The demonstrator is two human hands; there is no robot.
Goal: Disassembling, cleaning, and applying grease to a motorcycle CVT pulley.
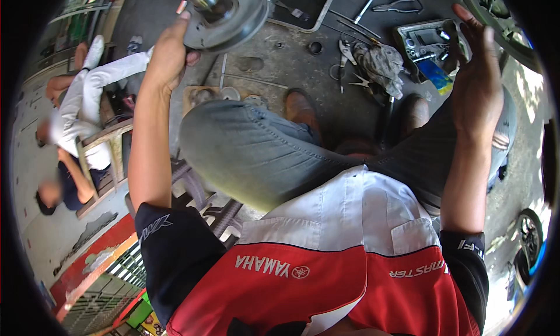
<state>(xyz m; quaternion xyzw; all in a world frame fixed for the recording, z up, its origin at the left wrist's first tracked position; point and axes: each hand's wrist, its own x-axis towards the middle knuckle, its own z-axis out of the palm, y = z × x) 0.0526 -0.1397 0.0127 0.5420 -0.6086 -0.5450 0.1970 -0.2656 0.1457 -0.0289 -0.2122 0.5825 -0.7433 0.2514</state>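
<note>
My left hand [166, 59] grips the rim of a round grey metal pulley [248, 21] with a shiny hub, held up at the top left; the thumb lies along its edge. The pulley's upper part runs out of the picture. On the right, my right hand [481, 94] is raised with its fingers stretched out, and no object shows in it. It is beside a dark round wheel-like part [496, 15] at the upper right; whether they touch I cannot tell. Below that hand lies a tray of sockets [417, 74] with a blue and yellow packet [436, 76].
A grey rag [379, 65], pliers [347, 53], more pliers [392, 7] and a dark tray [321, 15] lie on the floor ahead. Round parts sit on a board [192, 97] by my left knee. Two people sit at a wooden bench [108, 135] on the left. A motorcycle wheel [529, 237] stands at right.
</note>
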